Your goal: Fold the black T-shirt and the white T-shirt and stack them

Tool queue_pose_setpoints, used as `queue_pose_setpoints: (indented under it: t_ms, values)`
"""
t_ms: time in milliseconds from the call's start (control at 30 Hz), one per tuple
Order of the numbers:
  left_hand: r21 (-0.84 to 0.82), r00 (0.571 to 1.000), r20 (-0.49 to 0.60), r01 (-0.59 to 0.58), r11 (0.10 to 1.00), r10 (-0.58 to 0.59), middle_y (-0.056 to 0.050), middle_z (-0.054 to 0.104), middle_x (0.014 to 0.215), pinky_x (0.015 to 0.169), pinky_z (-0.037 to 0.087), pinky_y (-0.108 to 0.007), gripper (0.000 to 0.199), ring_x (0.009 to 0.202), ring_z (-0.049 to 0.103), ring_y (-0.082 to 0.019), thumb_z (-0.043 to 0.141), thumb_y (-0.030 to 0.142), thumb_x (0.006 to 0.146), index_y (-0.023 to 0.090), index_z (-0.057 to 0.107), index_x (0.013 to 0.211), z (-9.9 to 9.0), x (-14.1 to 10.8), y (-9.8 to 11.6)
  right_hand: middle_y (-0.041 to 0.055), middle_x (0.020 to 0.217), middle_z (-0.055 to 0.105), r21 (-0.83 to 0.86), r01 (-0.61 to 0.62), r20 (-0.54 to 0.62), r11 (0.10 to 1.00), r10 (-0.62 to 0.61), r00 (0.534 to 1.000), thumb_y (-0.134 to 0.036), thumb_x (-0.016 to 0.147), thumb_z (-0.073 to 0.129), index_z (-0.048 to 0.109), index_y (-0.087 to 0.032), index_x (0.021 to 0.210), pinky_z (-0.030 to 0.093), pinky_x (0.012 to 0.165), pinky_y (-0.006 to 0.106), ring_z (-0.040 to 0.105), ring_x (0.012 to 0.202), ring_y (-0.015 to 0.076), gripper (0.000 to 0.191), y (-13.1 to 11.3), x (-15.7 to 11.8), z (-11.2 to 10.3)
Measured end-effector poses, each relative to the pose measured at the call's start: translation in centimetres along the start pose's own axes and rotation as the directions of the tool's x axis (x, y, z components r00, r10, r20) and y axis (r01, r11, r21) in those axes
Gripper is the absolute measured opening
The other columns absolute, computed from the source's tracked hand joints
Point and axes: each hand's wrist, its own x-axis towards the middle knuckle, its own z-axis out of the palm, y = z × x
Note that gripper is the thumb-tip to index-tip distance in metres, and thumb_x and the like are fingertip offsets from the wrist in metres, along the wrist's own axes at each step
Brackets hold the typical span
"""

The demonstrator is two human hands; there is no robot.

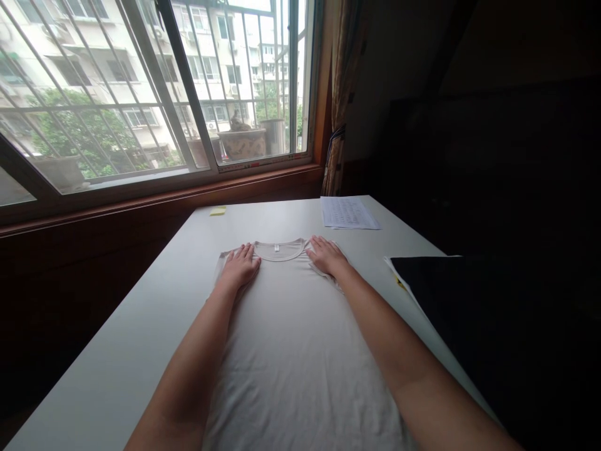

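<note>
A light-coloured T-shirt (295, 338) lies spread on the white table, its round neckline at the far end and its lower part running towards me. A small white label shows inside the collar. On the left shoulder of the shirt, my left hand (241, 263) rests flat with the fingers stretched forward. My right hand (327, 254) lies on the opposite shoulder, palm down, fingers extended beside the neckline. Both sleeves are partly hidden under my hands and forearms. Soft wrinkles cross the lower body of the shirt.
Printed sheets (350, 213) lie at the table's far right, and a yellow sticky-note pad (218, 211) near its far left corner. A dark cloth or sheet (451, 294) covers the right edge. Beyond the white table (141, 326) are a barred window and a curtain (335, 150).
</note>
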Motion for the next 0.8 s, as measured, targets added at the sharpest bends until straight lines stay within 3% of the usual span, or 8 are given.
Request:
queue_pose_setpoints:
  t_ms: [167, 300, 433, 600, 700, 800]
  values:
    - [-0.005, 1.000, -0.020, 0.001, 1.000, -0.002, -0.008, 0.023, 0.170, 0.126, 0.019, -0.051, 0.065, 0.158, 0.017, -0.026, 0.025, 0.050, 0.104, 0.021, 0.027, 0.162, -0.3, -0.1, 0.2, 0.0120, 0.168, 0.029, -0.048, 0.002, -0.094, 0.999, -0.007, 0.996, -0.045, 0.103, 0.031, 0.035, -0.011, 0.159, 0.011, 0.127, 0.046, 0.022, 0.156, 0.0260, 0.066, -1.1, -0.8, -1.0]
    - [-0.007, 0.992, -0.121, -0.022, 1.000, 0.021, -0.010, 0.022, 0.170, 0.127, 0.014, -0.054, 0.062, 0.159, 0.012, -0.028, 0.025, 0.044, 0.105, 0.016, 0.032, 0.160, -1.4, -0.9, 0.9, 0.0126, 0.169, 0.027, -0.093, 0.040, -0.188, 0.995, -0.057, 0.980, -0.040, 0.103, 0.034, 0.034, -0.007, 0.159, 0.002, 0.128, 0.043, 0.016, 0.157, 0.0250, 0.065, -2.5, -2.5, -2.4]
    - [-0.018, 0.970, -0.226, -0.096, 0.995, 0.089, -0.004, 0.025, 0.170, 0.129, 0.009, -0.048, 0.057, 0.160, 0.006, -0.022, 0.024, 0.041, 0.107, 0.020, 0.037, 0.158, -2.7, -3.2, 0.6, 0.0134, 0.165, 0.036, -0.096, 0.040, -0.285, 0.995, -0.066, 0.956, -0.034, 0.104, 0.030, 0.045, -0.006, 0.153, 0.012, 0.128, 0.042, 0.027, 0.154, 0.0258, 0.058, -2.8, -5.8, -4.0]
    - [-0.073, 0.970, -0.240, -0.048, 0.996, 0.029, -0.006, 0.044, 0.161, 0.128, 0.021, -0.044, 0.051, 0.155, 0.027, -0.023, 0.031, 0.038, 0.105, 0.020, 0.048, 0.150, -2.8, -6.7, -3.6, 0.0147, 0.163, 0.039, -0.083, 0.113, -0.211, 0.990, -0.129, 0.969, -0.031, 0.101, 0.040, 0.046, -0.006, 0.153, 0.026, 0.125, 0.043, 0.035, 0.150, 0.0285, 0.057, -1.4, -13.6, -5.2]
    - [-0.119, 0.975, -0.213, 0.036, 0.992, -0.061, -0.013, 0.054, 0.153, 0.123, 0.032, -0.037, 0.050, 0.146, 0.044, -0.023, 0.036, 0.034, 0.102, 0.015, 0.053, 0.145, -2.1, -7.8, -6.5, 0.0119, 0.162, 0.041, -0.051, 0.212, -0.161, 0.976, -0.217, 0.963, -0.037, 0.102, 0.042, 0.049, -0.013, 0.152, 0.032, 0.123, 0.047, 0.037, 0.150, 0.0299, 0.056, -1.3, -20.3, -4.7]
    - [-0.165, 0.970, -0.199, 0.111, 0.980, -0.143, -0.015, 0.059, 0.146, 0.118, 0.038, -0.036, 0.049, 0.138, 0.053, -0.024, 0.039, 0.034, 0.100, 0.013, 0.054, 0.142, -1.7, -7.5, -7.8, 0.0050, 0.161, 0.043, -0.004, 0.313, -0.169, 0.950, -0.309, 0.936, -0.041, 0.100, 0.048, 0.051, -0.025, 0.152, 0.038, 0.120, 0.050, 0.039, 0.149, 0.0301, 0.054, -2.0, -27.6, -3.5]
